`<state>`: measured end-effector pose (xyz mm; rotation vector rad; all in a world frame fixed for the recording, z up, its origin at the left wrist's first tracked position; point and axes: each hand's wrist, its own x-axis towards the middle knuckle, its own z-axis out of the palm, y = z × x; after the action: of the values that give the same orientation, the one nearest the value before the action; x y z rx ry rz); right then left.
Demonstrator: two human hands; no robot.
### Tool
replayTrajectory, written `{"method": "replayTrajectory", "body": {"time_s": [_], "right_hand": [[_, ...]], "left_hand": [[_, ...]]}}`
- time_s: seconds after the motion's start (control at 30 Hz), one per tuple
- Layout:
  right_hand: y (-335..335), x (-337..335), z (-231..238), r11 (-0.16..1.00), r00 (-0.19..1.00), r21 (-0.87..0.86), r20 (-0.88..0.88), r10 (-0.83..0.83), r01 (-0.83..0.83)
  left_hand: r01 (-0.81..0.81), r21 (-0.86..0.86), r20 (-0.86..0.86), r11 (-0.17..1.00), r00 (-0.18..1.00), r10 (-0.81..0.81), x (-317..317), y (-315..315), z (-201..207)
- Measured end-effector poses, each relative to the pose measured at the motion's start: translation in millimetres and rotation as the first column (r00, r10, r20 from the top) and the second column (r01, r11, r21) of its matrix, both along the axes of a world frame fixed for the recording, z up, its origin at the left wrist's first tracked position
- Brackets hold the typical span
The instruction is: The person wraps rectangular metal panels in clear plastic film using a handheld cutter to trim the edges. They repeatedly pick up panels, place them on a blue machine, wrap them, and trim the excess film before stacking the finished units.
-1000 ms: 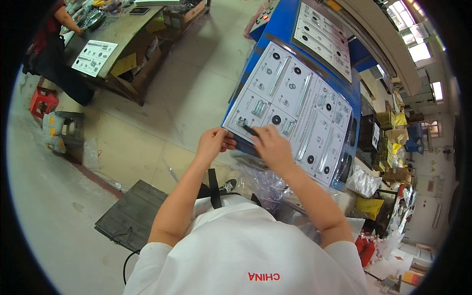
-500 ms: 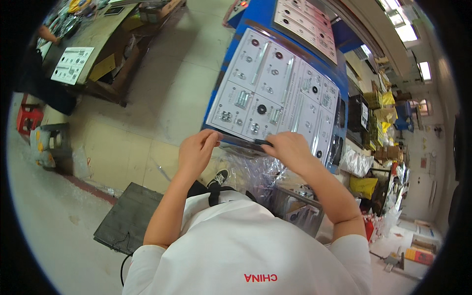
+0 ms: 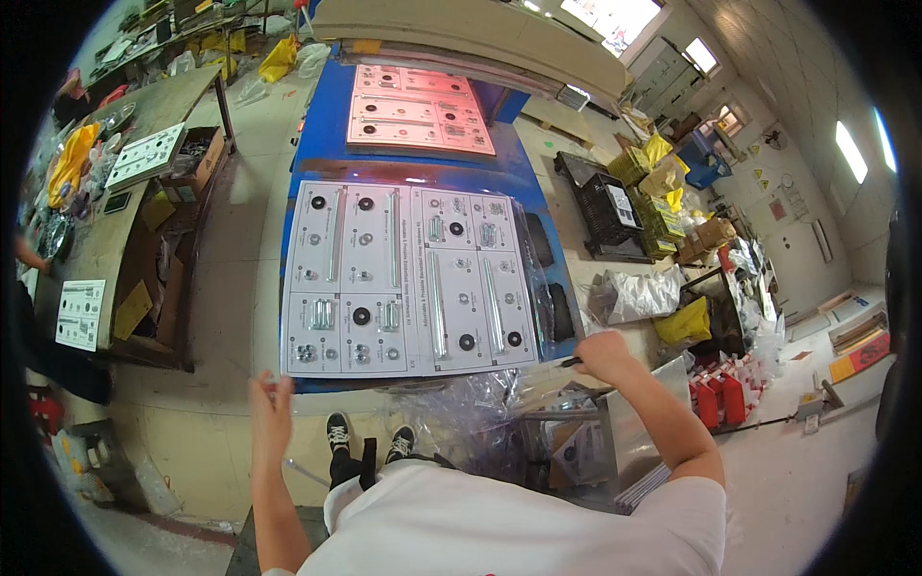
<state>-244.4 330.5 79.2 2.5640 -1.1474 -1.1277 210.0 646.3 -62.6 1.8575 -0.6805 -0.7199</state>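
Note:
A large white card sheet (image 3: 416, 317) lies on a blue machine bed, with metal rods, black rings and small hardware packed flat on it. Clear plastic film (image 3: 534, 288) shows along its right side. At the sheet's front left corner is my left hand (image 3: 272, 413), its fingertips drawn together; what they pinch, if anything, is too small to make out. Past the front right corner, my right hand (image 3: 607, 358) is closed round a small black tool (image 3: 570, 362), mostly hidden by the fingers and pointing toward the sheet.
Behind, a second hardware card (image 3: 418, 110) lies under reddish light beneath the machine's beige beam (image 3: 461, 38). Crumpled clear film (image 3: 451, 418) hangs below the front edge. On the left a workbench (image 3: 158, 206) holds more cards, and a person's arm (image 3: 31, 254) shows there.
My hands have moved apart along the sheet's front edge, the left to the left corner and the right past the right corner, still with the black tool. The view has turned.

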Motion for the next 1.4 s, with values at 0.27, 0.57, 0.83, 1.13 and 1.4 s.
{"method": "replayTrajectory", "body": {"time_s": [0.27, 0.57, 0.83, 1.13, 1.4], "right_hand": [[5, 112, -24, 0.826, 0.779, 0.547, 0.574, -0.251, -0.137], [-61, 390, -98, 0.988, 0.269, -0.042, 0.960, 0.082, -0.149], [-102, 484, -136, 0.978, 0.478, -0.166, 0.854, 0.208, -0.129], [-119, 449, -92, 0.986, 0.757, -0.156, 0.638, 0.141, -0.052], [-183, 299, -117, 0.936, 0.693, -0.351, 0.682, 0.233, 0.032]], "left_hand": [[0.081, 0.126, -0.144, 0.989, 0.988, -0.063, 37, -1, -52], [-0.159, -0.053, -0.014, 0.986, 0.987, 0.158, 192, -237, -31], [-0.122, -0.028, -0.219, 0.992, 0.969, 0.113, 228, -347, -69], [-0.176, -0.178, -0.274, 0.968, 0.954, 0.123, 227, -354, -54], [-0.250, -0.238, -0.259, 0.939, 0.948, 0.186, 220, -370, -34]]}}
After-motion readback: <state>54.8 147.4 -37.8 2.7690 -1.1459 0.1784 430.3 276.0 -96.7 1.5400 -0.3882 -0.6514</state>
